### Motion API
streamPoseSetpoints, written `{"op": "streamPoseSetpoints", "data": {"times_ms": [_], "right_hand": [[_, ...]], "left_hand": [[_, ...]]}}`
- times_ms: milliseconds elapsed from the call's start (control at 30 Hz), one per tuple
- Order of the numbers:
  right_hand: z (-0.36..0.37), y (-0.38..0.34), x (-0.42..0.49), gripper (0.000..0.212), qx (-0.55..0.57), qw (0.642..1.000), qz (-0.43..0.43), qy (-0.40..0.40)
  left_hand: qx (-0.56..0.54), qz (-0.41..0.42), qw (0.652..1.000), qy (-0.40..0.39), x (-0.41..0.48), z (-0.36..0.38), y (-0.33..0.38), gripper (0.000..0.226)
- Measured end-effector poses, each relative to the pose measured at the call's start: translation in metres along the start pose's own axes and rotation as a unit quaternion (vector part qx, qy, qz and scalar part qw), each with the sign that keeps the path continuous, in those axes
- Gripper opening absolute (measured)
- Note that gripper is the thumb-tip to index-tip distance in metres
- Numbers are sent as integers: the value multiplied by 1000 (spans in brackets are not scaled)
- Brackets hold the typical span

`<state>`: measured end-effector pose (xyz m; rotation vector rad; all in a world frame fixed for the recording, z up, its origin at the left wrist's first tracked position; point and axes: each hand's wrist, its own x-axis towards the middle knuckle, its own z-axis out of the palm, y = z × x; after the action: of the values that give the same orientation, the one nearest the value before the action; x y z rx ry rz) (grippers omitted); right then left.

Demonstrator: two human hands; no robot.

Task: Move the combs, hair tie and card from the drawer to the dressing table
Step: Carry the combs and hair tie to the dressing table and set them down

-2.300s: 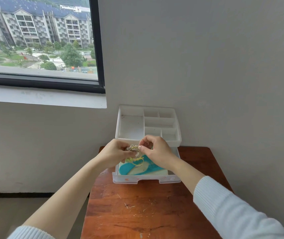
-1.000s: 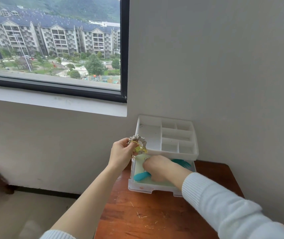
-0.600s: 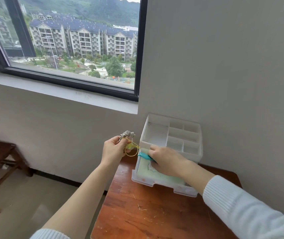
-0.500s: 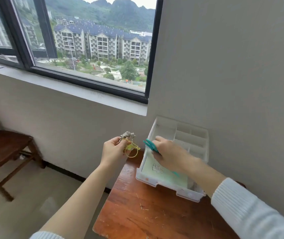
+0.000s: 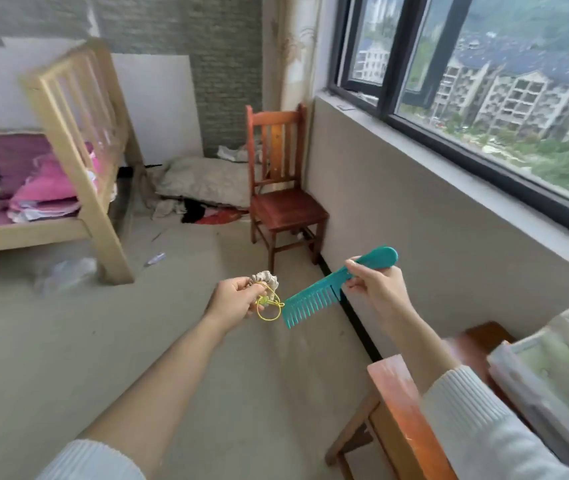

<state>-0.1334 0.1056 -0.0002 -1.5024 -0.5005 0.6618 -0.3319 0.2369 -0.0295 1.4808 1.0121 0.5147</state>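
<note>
My left hand [image 5: 233,299] is closed on a bunch of hair ties [image 5: 266,296]: a grey scrunchie on top and a thin yellow elastic loop hanging below the fingers. My right hand [image 5: 373,285] pinches the handle of a teal wide-tooth comb [image 5: 314,301], teeth pointing down toward the yellow loop. Both hands are held in the air above the grey floor. The open white plastic drawer [image 5: 532,389] sits blurred at the lower right on a wooden table [image 5: 399,410], with a pale green card [image 5: 567,362] lying inside it.
A red wooden chair [image 5: 281,192] stands against the wall under the window [image 5: 484,74]. A light wooden bed frame [image 5: 79,150] with pink bedding is at the left. Pillows and clothes [image 5: 203,188] lie on the floor beyond.
The view has swung left from the drawer to the room. My right hand lifted the teal comb out of the drawer and carried it left; my left hand still holds the hair ties.
</note>
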Motion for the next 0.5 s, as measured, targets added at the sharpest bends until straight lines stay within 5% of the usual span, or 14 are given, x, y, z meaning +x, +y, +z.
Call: {"op": "streamPoseSetpoints", "data": {"times_ms": [500], "right_hand": [[573,85,-150,6,-25,926,102,-362]], "left_hand": [[-48,-95,937,332,-155,-497,-169,11]]}}
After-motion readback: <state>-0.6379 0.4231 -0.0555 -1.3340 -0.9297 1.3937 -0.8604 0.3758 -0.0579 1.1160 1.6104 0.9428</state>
